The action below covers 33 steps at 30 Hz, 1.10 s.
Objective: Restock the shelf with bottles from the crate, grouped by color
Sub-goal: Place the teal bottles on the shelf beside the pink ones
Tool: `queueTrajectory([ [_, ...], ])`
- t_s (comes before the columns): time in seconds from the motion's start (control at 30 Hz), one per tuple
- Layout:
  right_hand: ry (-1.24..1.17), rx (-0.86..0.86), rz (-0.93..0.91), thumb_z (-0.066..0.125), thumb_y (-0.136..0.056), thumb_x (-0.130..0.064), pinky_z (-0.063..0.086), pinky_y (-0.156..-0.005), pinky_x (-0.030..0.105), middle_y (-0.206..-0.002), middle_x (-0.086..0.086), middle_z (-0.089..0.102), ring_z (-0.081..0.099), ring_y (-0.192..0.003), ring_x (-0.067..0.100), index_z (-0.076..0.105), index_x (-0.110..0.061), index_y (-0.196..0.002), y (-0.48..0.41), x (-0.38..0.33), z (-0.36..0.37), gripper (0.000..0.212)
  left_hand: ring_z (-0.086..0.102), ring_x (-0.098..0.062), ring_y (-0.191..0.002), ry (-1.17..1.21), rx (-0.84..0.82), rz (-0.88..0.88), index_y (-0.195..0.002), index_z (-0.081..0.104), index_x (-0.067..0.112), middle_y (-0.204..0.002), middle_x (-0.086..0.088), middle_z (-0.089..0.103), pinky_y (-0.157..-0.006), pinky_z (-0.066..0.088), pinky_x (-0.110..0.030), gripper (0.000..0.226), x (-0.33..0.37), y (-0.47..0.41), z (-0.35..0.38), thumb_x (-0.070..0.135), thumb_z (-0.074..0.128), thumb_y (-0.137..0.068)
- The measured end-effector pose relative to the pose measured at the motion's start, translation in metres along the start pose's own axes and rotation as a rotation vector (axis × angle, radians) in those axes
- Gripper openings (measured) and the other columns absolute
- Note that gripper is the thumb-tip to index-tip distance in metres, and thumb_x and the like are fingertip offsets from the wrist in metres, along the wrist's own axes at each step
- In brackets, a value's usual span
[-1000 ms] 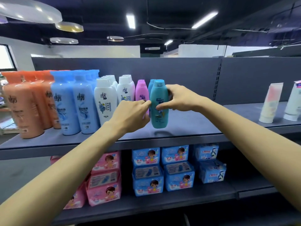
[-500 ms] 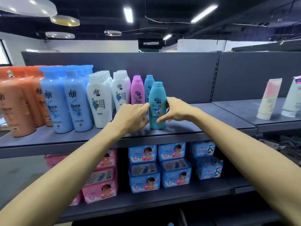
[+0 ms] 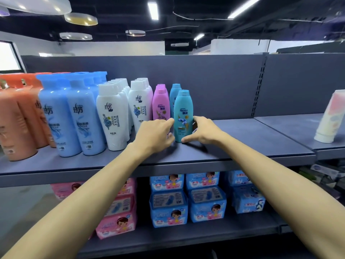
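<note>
Clasping upright teal bottle [image 3: 183,109] on shelf [image 3: 242,141]: left hand [image 3: 155,135], right hand [image 3: 203,131].

Cold white light comes from tube lights [image 3: 153,11] and round lamps [image 3: 81,19] on a dark ceiling. They burn out to plain white, as does the window [image 3: 7,56] at the left edge. The upper shelf [image 3: 242,143] is evenly bright. The left hand [image 3: 155,134] and right hand [image 3: 203,131] throw a soft dark shadow on it, just below them. The lower shelf [image 3: 186,238] lies dimmer under the board above it. The teal bottle [image 3: 183,113] at the centre is sharp, with readable print. The blue bottles [image 3: 56,113] show a soft sheen. Toward the left edge the orange bottles [image 3: 16,118] are smeared, stretched and leaning outward. The forearms swell toward the bottom corners.
</note>
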State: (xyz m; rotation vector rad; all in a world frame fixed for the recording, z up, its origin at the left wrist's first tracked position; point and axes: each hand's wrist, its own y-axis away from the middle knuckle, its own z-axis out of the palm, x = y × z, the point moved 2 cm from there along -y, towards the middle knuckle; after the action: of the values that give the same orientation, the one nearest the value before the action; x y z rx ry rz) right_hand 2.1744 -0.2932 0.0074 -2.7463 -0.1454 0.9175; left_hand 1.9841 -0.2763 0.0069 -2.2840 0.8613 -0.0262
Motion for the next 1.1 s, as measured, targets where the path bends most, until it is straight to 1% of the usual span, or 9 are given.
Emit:
queueTrajectory([
  [0.17,-0.008,0.013,0.023,0.091,-0.065,-0.037,0.045,-0.075,0.023,-0.108,-0.004,0.067,0.062,-0.09,0.013,0.06,-0.02,-0.122,-0.026,0.011,0.004,0.067,0.062,-0.031,-0.079,-0.054,-0.017,0.0,-0.092,0.045,0.016,-0.086,-0.002,0.064,-0.055,0.032,-0.031,0.018,-0.004,-0.014,0.017,0.032,0.049,-0.086],
  [0.3,-0.022,0.005,0.031,0.091,-0.065,-0.034,0.045,-0.073,0.021,-0.107,-0.006,0.068,0.062,-0.086,0.01,0.06,-0.02,-0.12,-0.044,0.016,0.005,0.064,0.062,-0.031,-0.078,-0.054,-0.003,-0.017,-0.091,0.046,0.016,-0.084,-0.002,0.064,-0.055,0.032,-0.031,0.016,-0.01,-0.02,0.028,0.03,0.049,-0.085],
  [0.43,-0.008,0.014,0.04,0.091,-0.065,-0.032,0.043,-0.06,0.016,-0.101,-0.008,0.066,0.061,-0.08,0.004,0.06,-0.02,-0.116,-0.06,0.018,0.006,0.062,0.062,-0.031,-0.076,0.011,-0.001,-0.064,-0.087,0.048,0.017,-0.079,-0.002,0.064,-0.054,0.037,-0.032,0.015,-0.011,-0.02,0.043,0.031,0.049,-0.083],
  [0.47,-0.007,0.022,0.042,0.091,-0.064,-0.032,0.044,-0.06,0.016,-0.101,-0.008,0.066,0.062,-0.08,0.005,0.06,-0.019,-0.116,-0.064,0.02,0.007,0.062,0.061,-0.03,-0.075,0.031,0.01,-0.084,-0.085,0.048,0.017,-0.078,-0.001,0.064,-0.054,0.039,-0.032,0.015,-0.011,-0.021,0.044,0.032,0.05,-0.083],
  [0.57,-0.012,0.066,0.057,0.092,-0.062,-0.031,0.053,-0.072,0.025,-0.106,-0.003,0.067,0.065,-0.09,0.014,0.06,-0.016,-0.118,-0.075,0.024,0.012,0.066,0.061,-0.028,-0.074,0.068,0.052,-0.12,-0.082,0.047,0.019,-0.076,0.002,0.064,-0.055,0.043,-0.033,0.015,-0.016,-0.023,0.044,0.033,0.052,-0.082],
  [0.63,-0.018,0.087,0.068,0.092,-0.062,-0.03,0.053,-0.077,0.027,-0.108,-0.001,0.066,0.064,-0.095,0.017,0.06,-0.014,-0.118,-0.082,0.026,0.015,0.067,0.061,-0.03,-0.074,0.093,0.054,-0.132,-0.079,0.044,0.02,-0.075,0.002,0.064,-0.056,0.042,-0.033,0.016,-0.019,-0.023,0.046,0.033,0.053,-0.082],
  [0.8,-0.016,0.132,0.092,0.092,-0.063,-0.027,0.045,-0.076,0.025,-0.103,-0.002,0.063,0.059,-0.093,0.016,0.06,-0.012,-0.115,-0.093,0.026,0.019,0.063,0.061,-0.033,-0.076,0.08,0.071,-0.135,-0.08,0.044,0.02,-0.076,0.0,0.064,-0.055,0.039,-0.033,0.016,-0.018,-0.023,0.044,0.033,0.054,-0.082],
  [0.93,-0.009,0.167,0.128,0.092,-0.062,-0.028,0.051,-0.08,0.03,-0.106,0.001,0.066,0.062,-0.096,0.02,0.061,-0.012,-0.113,-0.099,0.027,0.023,0.062,0.061,-0.032,-0.078,0.078,0.075,-0.141,-0.082,0.046,0.02,-0.078,0.0,0.065,-0.056,0.039,-0.033,0.016,-0.019,-0.023,0.043,0.033,0.054,-0.083],
  [1.1,0.014,0.197,0.173,0.091,-0.06,-0.032,0.056,-0.08,0.036,-0.101,0.004,0.069,0.065,-0.092,0.023,0.064,-0.012,-0.102,-0.102,0.026,0.027,0.054,0.061,-0.033,-0.077,0.112,0.077,-0.157,-0.083,0.047,0.019,-0.078,0.0,0.066,-0.057,0.042,-0.034,0.017,-0.018,-0.023,0.045,0.035,0.053,-0.083],
])
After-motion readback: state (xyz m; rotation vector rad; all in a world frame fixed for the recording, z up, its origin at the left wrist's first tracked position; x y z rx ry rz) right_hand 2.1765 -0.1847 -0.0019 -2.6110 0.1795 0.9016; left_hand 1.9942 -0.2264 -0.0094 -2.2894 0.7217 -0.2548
